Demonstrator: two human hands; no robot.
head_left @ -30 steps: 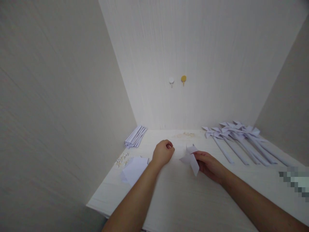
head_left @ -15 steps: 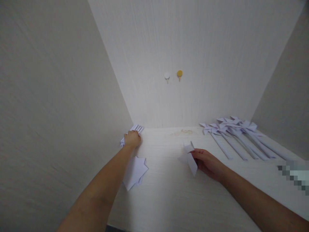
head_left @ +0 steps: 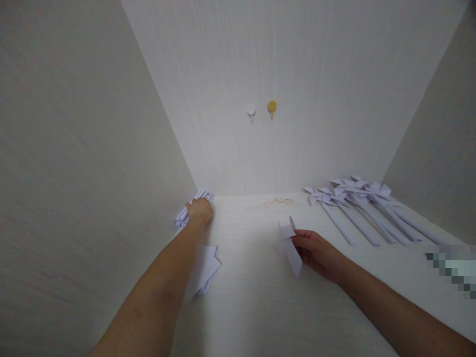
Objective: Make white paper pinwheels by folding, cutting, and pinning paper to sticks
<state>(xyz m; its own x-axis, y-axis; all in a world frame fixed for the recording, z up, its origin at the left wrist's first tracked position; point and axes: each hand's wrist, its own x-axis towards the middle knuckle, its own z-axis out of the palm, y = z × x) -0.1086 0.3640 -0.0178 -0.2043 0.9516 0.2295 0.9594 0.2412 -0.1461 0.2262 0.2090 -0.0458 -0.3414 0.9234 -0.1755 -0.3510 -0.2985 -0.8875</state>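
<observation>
My left hand [head_left: 201, 210] reaches to the far left corner of the table, its fingers curled over a bundle of rolled white paper sticks [head_left: 183, 217]. Its fingertips are mostly hidden, so how many sticks it grips does not show. Below that forearm lies a stack of pointed white folded papers [head_left: 204, 270], partly covered by the arm. In my right hand [head_left: 316, 252], a folded white paper pinwheel head [head_left: 293, 255] is pinched between thumb and fingers, held up near the middle of the table.
Several finished paper pinwheels on paper sticks [head_left: 357, 218] lie side by side at the back right. A pixelated object [head_left: 455, 267] is at the right edge. White and yellow hooks [head_left: 271, 106] hang on the back wall [head_left: 316, 99]. Side walls flank the table [head_left: 253, 297].
The view has shifted slightly. My left hand stays at the bundle, with more of the sticks showing beside it. The right hand keeps the pinwheel head, which is turned a little.
</observation>
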